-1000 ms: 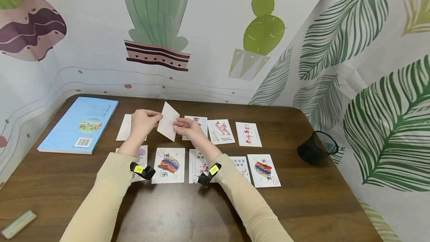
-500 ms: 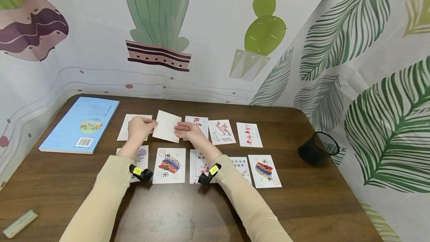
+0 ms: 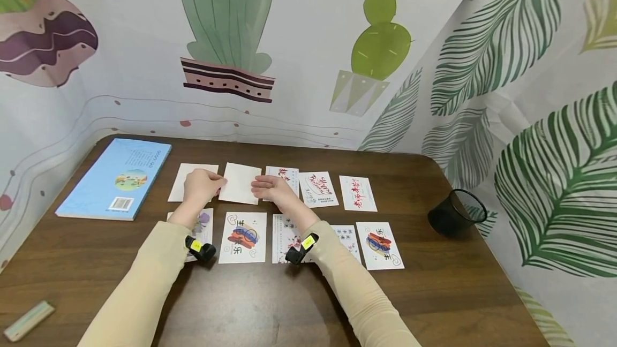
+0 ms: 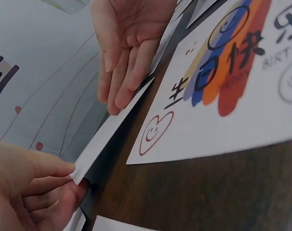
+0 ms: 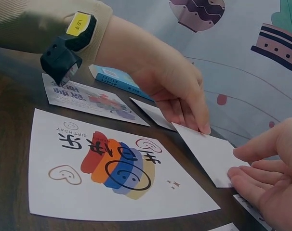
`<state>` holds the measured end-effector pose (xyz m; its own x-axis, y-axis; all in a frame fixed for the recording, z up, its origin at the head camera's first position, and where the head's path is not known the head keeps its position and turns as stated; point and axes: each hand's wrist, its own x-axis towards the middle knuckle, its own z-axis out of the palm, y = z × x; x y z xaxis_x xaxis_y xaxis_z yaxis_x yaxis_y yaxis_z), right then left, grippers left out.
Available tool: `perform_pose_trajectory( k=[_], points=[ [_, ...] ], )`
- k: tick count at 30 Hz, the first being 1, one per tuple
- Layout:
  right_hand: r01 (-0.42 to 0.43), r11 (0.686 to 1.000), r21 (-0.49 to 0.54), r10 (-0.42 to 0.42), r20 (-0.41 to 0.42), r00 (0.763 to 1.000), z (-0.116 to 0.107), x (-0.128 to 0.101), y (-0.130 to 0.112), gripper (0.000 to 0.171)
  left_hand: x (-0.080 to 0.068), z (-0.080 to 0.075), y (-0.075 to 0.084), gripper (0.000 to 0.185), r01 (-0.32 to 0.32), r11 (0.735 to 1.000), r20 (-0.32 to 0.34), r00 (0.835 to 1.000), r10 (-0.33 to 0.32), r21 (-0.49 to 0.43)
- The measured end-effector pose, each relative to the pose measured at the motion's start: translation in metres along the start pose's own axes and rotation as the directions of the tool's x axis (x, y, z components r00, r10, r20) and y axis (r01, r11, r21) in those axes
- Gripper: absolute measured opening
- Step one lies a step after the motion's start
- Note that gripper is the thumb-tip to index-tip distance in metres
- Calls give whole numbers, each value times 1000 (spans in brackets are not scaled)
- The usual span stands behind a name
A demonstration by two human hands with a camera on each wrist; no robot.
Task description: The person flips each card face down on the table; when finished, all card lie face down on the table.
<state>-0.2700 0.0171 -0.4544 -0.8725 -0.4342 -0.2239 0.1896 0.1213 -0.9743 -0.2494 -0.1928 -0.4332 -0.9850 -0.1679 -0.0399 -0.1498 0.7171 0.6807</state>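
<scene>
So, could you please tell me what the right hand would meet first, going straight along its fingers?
First the blank card, pinched by the left hand; the right hand seems to be touching its edge.

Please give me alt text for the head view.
The left hand pinches a card, blank side up, while the right hand touches its opposite side. Printed cards, a blue book and a black cup are on the table.
</scene>
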Motion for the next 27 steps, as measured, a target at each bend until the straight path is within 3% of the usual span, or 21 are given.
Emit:
perform_pose_trajectory(
  k=[17,22,27],
  points=[
    [12,1000,16,-12,7,1000,0,-1,-1,52,-7,-12,6,31,-34,999,29,999,35,-17],
    [71,997,-5,-71,-4,997,-6,-7,-5,52,-10,-6,11,30,-106,993,-15,994,106,-58],
    [97,994,-41,-99,-55,994,-27,-17,-6,51,-11,9,19,28,-195,976,-29,981,193,-99]
  ],
)
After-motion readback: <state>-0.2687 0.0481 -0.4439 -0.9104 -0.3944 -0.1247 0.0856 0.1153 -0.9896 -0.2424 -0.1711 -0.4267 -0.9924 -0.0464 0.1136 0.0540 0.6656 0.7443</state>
